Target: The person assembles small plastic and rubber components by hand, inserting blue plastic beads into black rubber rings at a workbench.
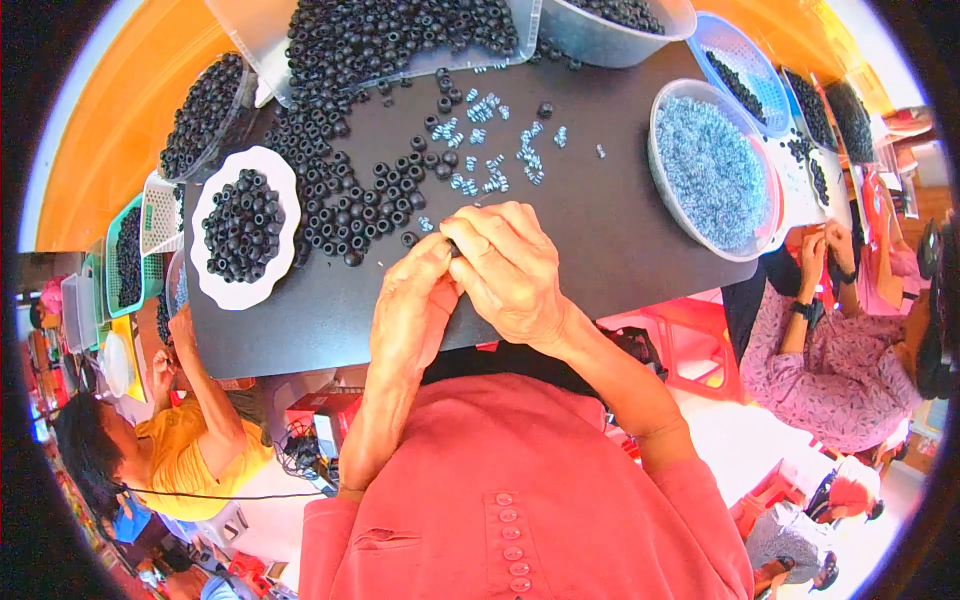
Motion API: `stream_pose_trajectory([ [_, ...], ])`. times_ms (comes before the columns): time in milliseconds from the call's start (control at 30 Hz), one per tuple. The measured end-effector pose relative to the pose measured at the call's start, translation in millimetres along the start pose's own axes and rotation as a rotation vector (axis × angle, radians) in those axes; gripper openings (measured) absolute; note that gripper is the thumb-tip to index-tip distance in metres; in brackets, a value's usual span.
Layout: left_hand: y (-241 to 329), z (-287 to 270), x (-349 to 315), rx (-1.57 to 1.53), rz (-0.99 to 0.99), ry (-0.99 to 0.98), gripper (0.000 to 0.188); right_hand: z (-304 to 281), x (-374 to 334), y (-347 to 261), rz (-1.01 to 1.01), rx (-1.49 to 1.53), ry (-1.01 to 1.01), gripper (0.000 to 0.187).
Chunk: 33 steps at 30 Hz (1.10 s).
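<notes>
My left hand (pixel 413 300) and my right hand (pixel 512 272) meet over the near edge of the dark table (pixel 300 345). Both are closed, fingertips pinched together around a small black bead (pixel 455 249), mostly hidden by the fingers. Just beyond them lie loose black beads (pixel 385 195), round with a hole, spread from the middle toward the left. Small pale-blue coiled pieces (pixel 530 160) are scattered in little groups farther off. To the left, a white scalloped plate (pixel 284 175) holds a heap of the same black beads.
A clear bin (pixel 533 30) of black beads stands at the far side, beside a translucent bowl (pixel 650 48). On the right, a clear bowl (pixel 655 165) is full of pale-blue pieces; behind it is a blue basket (pixel 778 110). People sit at both sides, near a red stool (pixel 700 350).
</notes>
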<state>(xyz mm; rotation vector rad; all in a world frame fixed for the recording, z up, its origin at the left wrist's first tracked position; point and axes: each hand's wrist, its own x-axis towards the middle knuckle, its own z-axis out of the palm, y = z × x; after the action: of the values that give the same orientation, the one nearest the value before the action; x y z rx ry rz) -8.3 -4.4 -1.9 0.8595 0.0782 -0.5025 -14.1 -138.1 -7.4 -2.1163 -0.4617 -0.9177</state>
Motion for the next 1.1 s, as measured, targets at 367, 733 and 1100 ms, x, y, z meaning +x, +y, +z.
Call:
stream_pose_trajectory([
  [367,21.1,-8.6,-6.4,0.527,0.246,-0.010,0.023,-2.2,3.4,1.0,0.139,0.228,-0.057,0.038],
  [733,23.2,-4.0,-14.3,1.049,0.496,0.033,0.021,-3.8,-0.9,1.0,0.234,0.360,-0.080,0.022],
  [1100,23.6,-13.1,-6.9,0.899,0.264,-0.052,0.014,-5.9,-2.4,1.0,0.232,0.343,-0.070,0.023],
])
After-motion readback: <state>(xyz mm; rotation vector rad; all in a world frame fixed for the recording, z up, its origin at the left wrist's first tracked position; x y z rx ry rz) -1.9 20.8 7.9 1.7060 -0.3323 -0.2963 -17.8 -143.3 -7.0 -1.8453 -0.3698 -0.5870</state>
